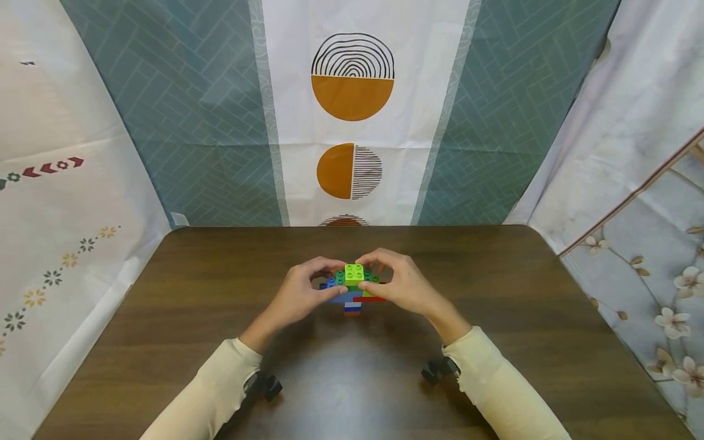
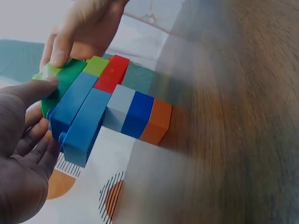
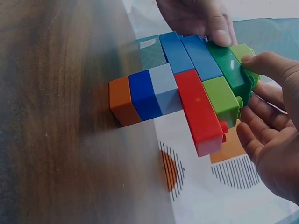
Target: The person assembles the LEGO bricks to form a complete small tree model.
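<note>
A tower of toy building blocks stands upright on the table between both hands. An orange block (image 2: pixel 159 121) forms its foot, under a dark blue block (image 3: pixel 144 93) and a pale grey one (image 3: pixel 163 88). Wider rows of blue blocks (image 2: pixel 86 116), a red block (image 3: pixel 198 109) and a lime block (image 3: pixel 220 95) spread sideways above. A long green block (image 3: pixel 229 65) lies over them, topped by a small lime block (image 1: pixel 354 275). My left hand (image 1: pixel 299 288) pinches the green block, thumb in front. My right hand (image 1: pixel 406 282) pinches the top lime block; its far fingertips are partly hidden.
The brown wooden table (image 1: pixel 220 269) extends around the tower. Patterned cloth (image 1: pixel 209 122) hangs behind its far edge, and white printed cloths (image 1: pixel 71 244) hang at both sides. Dark wrist devices (image 1: pixel 437 370) sit at both cuffs, close above the tabletop.
</note>
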The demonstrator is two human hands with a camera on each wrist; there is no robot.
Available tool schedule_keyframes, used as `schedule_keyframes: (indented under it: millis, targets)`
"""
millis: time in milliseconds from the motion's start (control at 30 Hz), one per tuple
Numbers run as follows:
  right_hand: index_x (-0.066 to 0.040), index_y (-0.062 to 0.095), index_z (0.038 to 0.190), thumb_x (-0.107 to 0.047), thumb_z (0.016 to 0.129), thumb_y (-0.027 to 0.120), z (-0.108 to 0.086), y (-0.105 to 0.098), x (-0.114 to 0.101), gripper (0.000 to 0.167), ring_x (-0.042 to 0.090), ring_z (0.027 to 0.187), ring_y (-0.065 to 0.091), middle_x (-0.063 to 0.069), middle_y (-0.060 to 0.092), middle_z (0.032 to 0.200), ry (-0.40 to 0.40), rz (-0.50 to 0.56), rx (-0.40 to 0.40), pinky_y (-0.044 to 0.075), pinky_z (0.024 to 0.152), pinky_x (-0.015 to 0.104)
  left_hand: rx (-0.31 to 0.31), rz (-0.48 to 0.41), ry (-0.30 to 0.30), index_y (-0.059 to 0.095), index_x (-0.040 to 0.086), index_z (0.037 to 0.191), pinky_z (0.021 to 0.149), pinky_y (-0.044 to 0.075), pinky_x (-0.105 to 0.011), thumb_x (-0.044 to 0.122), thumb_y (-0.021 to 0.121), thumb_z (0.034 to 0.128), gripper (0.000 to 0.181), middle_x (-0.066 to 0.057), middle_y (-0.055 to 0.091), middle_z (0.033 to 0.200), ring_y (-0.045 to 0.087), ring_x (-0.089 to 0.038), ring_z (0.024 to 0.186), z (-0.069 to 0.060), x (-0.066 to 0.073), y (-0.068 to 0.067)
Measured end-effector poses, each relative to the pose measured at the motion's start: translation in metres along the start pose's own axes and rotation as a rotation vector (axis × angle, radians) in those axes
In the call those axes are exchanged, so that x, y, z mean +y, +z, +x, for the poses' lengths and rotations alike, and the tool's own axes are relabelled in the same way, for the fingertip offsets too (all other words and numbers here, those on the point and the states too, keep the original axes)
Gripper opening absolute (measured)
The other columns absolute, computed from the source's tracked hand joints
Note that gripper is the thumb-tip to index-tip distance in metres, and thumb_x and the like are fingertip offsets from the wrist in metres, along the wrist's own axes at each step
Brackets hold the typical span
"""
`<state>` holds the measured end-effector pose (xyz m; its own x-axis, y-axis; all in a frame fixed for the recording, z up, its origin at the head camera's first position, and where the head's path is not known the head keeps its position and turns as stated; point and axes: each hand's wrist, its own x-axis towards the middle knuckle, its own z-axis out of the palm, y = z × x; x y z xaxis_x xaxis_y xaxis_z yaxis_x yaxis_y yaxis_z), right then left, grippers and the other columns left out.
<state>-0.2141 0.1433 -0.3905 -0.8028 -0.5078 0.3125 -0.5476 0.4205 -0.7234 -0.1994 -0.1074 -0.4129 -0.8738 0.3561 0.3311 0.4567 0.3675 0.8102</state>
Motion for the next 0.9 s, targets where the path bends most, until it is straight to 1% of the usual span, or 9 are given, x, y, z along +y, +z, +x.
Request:
schedule_keyframes:
  millis: [67, 100, 200, 333, 433, 567, 633, 800, 900]
  targets:
    - [-0.016, 0.070, 0.124, -0.018, 0.087, 0.084, -0.002, 0.000, 0.000, 0.039, 0.018, 0.094, 0.060, -0.002, 0.069, 0.111, 0.013, 0.002, -0.002, 0.060, 0.072, 0.031, -0.002, 0.012, -0.010, 0.072, 0.011, 0.124, 0.099, 0.059, -0.042, 0.017, 0.084, 0.0875, 0.039, -0.003, 0.073, 0.119, 0.067, -0.019, 0.102, -0.002, -0.002, -0.001]
    - [-0.017, 0.070, 0.124, -0.018, 0.087, 0.084, -0.003, 0.000, 0.001, 0.040, 0.018, 0.095, 0.060, -0.002, 0.069, 0.112, 0.021, -0.001, -0.002, 0.059, 0.071, 0.027, -0.001, 0.017, -0.016, 0.072, 0.011, 0.124, 0.100, 0.058, -0.042, 0.016, 0.084, 0.0871, 0.040, -0.003, 0.073, 0.118, 0.067, -0.018, 0.102, -0.003, -0.003, -0.001]
    - [-0.016, 0.070, 0.126, -0.019, 0.088, 0.083, -0.006, 0.001, 0.002, 0.040, 0.018, 0.096, 0.061, -0.001, 0.070, 0.117, 0.032, -0.018, 0.007, 0.057, 0.074, 0.025, 0.005, 0.027, -0.028, 0.072, 0.012, 0.125, 0.102, 0.057, -0.044, 0.014, 0.084, 0.0862, 0.040, -0.002, 0.074, 0.117, 0.067, -0.018, 0.101, -0.006, -0.005, -0.003]
    - [-0.015, 0.070, 0.125, -0.016, 0.088, 0.083, -0.012, 0.002, 0.006, 0.039, 0.018, 0.097, 0.063, 0.000, 0.071, 0.120, 0.027, -0.028, 0.042, 0.059, 0.086, 0.039, 0.008, 0.018, -0.020, 0.072, 0.012, 0.125, 0.102, 0.057, -0.045, 0.014, 0.084, 0.0864, 0.041, -0.002, 0.074, 0.118, 0.068, -0.018, 0.102, -0.008, -0.007, -0.004]
    - [-0.014, 0.070, 0.125, -0.015, 0.088, 0.083, -0.017, 0.004, 0.010, 0.039, 0.019, 0.099, 0.064, 0.001, 0.071, 0.119, 0.043, 0.011, 0.067, 0.057, 0.094, 0.051, 0.010, 0.003, -0.018, 0.073, 0.012, 0.125, 0.102, 0.057, -0.044, 0.014, 0.084, 0.0866, 0.040, -0.003, 0.074, 0.119, 0.069, -0.018, 0.103, -0.008, -0.009, -0.004]
    - [-0.018, 0.070, 0.125, -0.017, 0.088, 0.083, -0.022, 0.008, 0.016, 0.039, 0.022, 0.102, 0.066, -0.001, 0.072, 0.118, 0.095, 0.071, 0.097, 0.054, 0.101, 0.056, 0.017, -0.020, -0.024, 0.073, 0.011, 0.124, 0.102, 0.057, -0.043, 0.013, 0.084, 0.0868, 0.039, -0.004, 0.074, 0.119, 0.070, -0.019, 0.103, -0.008, -0.010, -0.004]
    - [-0.019, 0.070, 0.126, -0.017, 0.088, 0.083, -0.023, 0.010, 0.019, 0.040, 0.023, 0.104, 0.065, -0.001, 0.072, 0.118, 0.111, 0.086, 0.112, 0.053, 0.104, 0.056, 0.020, -0.026, -0.028, 0.072, 0.011, 0.124, 0.102, 0.057, -0.042, 0.013, 0.084, 0.0866, 0.040, -0.004, 0.074, 0.119, 0.070, -0.019, 0.103, -0.008, -0.009, -0.004]
    - [-0.019, 0.069, 0.128, -0.016, 0.089, 0.082, -0.021, 0.013, 0.026, 0.041, 0.022, 0.107, 0.066, 0.001, 0.072, 0.122, 0.117, 0.123, 0.139, 0.052, 0.107, 0.057, 0.032, -0.044, -0.041, 0.072, 0.012, 0.125, 0.102, 0.057, -0.046, 0.014, 0.084, 0.0866, 0.040, -0.005, 0.075, 0.115, 0.069, -0.021, 0.101, -0.004, -0.012, -0.003]
    - [-0.020, 0.068, 0.129, -0.017, 0.091, 0.080, -0.018, 0.013, 0.029, 0.040, 0.023, 0.111, 0.067, 0.002, 0.072, 0.124, 0.140, 0.138, 0.151, 0.051, 0.106, 0.060, 0.048, -0.053, -0.056, 0.072, 0.011, 0.125, 0.101, 0.058, -0.047, 0.015, 0.084, 0.0870, 0.040, -0.007, 0.075, 0.115, 0.070, -0.023, 0.102, 0.001, -0.015, -0.003]
